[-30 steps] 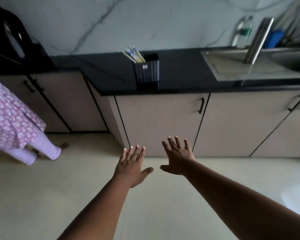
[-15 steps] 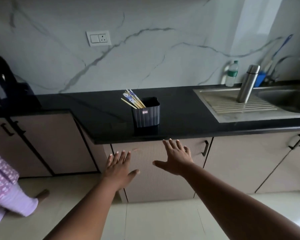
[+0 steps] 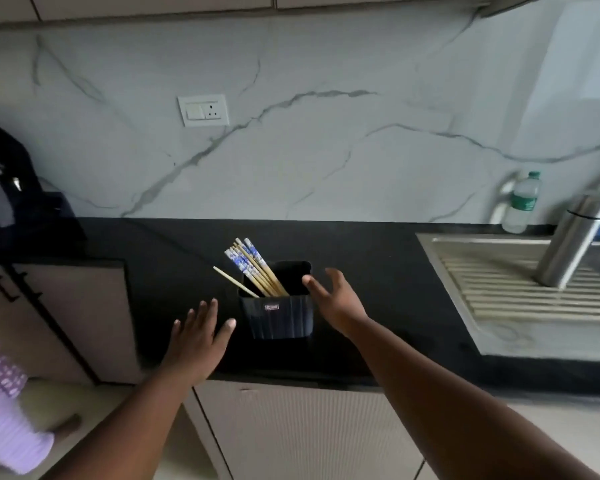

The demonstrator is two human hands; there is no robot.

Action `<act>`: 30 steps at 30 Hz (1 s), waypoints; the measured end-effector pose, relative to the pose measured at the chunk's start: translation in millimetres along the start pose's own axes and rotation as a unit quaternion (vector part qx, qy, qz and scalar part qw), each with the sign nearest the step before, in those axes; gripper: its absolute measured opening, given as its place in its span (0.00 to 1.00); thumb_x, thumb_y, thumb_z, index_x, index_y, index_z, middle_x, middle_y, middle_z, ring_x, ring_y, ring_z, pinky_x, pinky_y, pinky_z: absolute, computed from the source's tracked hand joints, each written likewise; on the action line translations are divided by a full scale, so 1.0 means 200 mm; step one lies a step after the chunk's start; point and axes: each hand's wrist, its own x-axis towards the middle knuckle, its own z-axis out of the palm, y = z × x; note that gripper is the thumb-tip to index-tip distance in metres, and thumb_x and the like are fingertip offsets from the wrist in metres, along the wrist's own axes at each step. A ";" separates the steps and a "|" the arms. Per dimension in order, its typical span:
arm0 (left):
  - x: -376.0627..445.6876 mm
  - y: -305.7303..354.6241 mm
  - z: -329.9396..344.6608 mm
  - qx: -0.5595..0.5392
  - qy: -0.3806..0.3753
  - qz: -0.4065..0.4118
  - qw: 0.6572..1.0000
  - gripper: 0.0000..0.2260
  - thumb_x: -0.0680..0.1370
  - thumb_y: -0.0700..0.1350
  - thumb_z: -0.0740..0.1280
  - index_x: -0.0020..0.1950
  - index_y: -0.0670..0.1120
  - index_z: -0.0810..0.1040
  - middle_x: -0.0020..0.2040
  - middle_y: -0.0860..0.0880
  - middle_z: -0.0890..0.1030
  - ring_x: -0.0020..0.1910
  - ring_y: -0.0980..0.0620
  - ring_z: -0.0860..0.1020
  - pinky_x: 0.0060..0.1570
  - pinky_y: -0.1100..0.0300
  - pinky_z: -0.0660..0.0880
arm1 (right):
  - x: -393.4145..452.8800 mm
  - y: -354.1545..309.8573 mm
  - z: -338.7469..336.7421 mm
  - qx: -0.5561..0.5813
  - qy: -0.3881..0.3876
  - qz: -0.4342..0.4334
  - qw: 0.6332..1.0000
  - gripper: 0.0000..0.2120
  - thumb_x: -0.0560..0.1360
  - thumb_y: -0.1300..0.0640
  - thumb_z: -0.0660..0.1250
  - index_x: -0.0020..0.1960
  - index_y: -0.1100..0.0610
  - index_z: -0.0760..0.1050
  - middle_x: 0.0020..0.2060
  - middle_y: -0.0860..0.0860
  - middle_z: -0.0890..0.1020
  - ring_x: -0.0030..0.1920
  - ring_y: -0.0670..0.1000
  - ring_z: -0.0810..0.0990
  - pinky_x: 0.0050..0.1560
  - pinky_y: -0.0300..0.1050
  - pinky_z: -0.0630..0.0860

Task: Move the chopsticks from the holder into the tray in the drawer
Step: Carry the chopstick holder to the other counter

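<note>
Nothing is moved yet: the chopsticks [image 3: 253, 268] all stand in the black holder [image 3: 278, 315] on the counter [image 3: 378, 271], and no open drawer shows. Left hand [image 3: 198, 341] and right hand [image 3: 336, 301] flank it, fingers spread, empty. The holder's small label is unreadable

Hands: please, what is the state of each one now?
Left hand: open, holding nothing.
Right hand: open, holding nothing, beside the holder.
</note>
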 end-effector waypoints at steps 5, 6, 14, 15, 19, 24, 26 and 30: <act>0.24 -0.02 -0.04 -0.143 0.038 -0.038 0.988 0.24 0.83 0.57 0.46 0.79 0.54 0.50 0.80 0.50 0.48 0.78 0.49 0.45 0.74 0.49 0.40 | 0.18 0.04 0.08 0.135 -0.031 0.053 0.989 0.40 0.72 0.29 0.59 0.75 0.52 0.60 0.72 0.55 0.70 0.69 0.56 0.71 0.64 0.49 0.69; 0.30 -0.02 -0.05 -0.169 0.055 -0.054 0.983 0.24 0.83 0.57 0.46 0.78 0.54 0.51 0.80 0.50 0.49 0.78 0.49 0.46 0.74 0.49 0.41 | 0.21 0.03 0.09 0.145 -0.039 0.058 0.987 0.40 0.72 0.29 0.59 0.75 0.52 0.59 0.72 0.55 0.70 0.69 0.56 0.71 0.63 0.48 0.69; 0.62 0.27 0.00 -0.675 -0.098 -0.155 0.715 0.32 0.71 0.68 0.64 0.65 0.47 0.78 0.64 0.42 0.79 0.63 0.42 0.76 0.67 0.43 0.68 | 0.47 0.08 0.20 0.239 -0.070 0.105 0.963 0.30 0.77 0.40 0.64 0.73 0.53 0.65 0.68 0.52 0.75 0.66 0.52 0.74 0.69 0.50 0.68; 0.65 0.29 0.00 -0.686 -0.124 -0.154 0.700 0.28 0.70 0.65 0.67 0.60 0.46 0.81 0.58 0.41 0.82 0.58 0.41 0.80 0.63 0.44 0.72 | 0.50 0.08 0.19 0.260 -0.068 0.106 0.957 0.26 0.78 0.43 0.63 0.71 0.53 0.68 0.65 0.52 0.77 0.63 0.51 0.76 0.66 0.47 0.70; 0.79 0.31 0.03 -0.711 -0.157 -0.122 0.674 0.13 0.70 0.56 0.70 0.43 0.48 0.87 0.48 0.43 0.86 0.48 0.44 0.84 0.43 0.53 0.79 | 0.58 0.09 0.15 0.274 -0.086 0.102 0.952 0.13 0.80 0.47 0.61 0.60 0.52 0.77 0.50 0.49 0.85 0.51 0.48 0.84 0.49 0.39 0.76; 0.94 0.30 0.03 -0.728 -0.169 -0.092 0.658 0.11 0.72 0.54 0.70 0.42 0.49 0.87 0.44 0.45 0.86 0.43 0.46 0.85 0.36 0.55 0.80 | 0.65 0.13 0.20 0.290 -0.081 0.089 0.949 0.14 0.80 0.48 0.59 0.59 0.54 0.76 0.49 0.50 0.85 0.51 0.48 0.84 0.48 0.42 0.77; 0.96 0.29 0.03 -0.719 -0.173 -0.103 0.665 0.13 0.71 0.57 0.70 0.43 0.50 0.87 0.46 0.45 0.86 0.45 0.45 0.85 0.39 0.54 0.80 | 0.66 0.14 0.21 0.298 -0.080 0.087 0.947 0.14 0.80 0.48 0.59 0.60 0.54 0.75 0.50 0.50 0.85 0.52 0.48 0.83 0.53 0.45 0.76; 0.93 0.29 0.06 -0.741 -0.169 -0.098 0.642 0.20 0.73 0.62 0.67 0.53 0.48 0.85 0.55 0.43 0.84 0.56 0.43 0.81 0.48 0.49 0.79 | 0.68 0.14 0.19 0.293 -0.095 0.086 0.948 0.11 0.79 0.49 0.59 0.56 0.52 0.76 0.48 0.51 0.84 0.49 0.48 0.84 0.50 0.46 0.75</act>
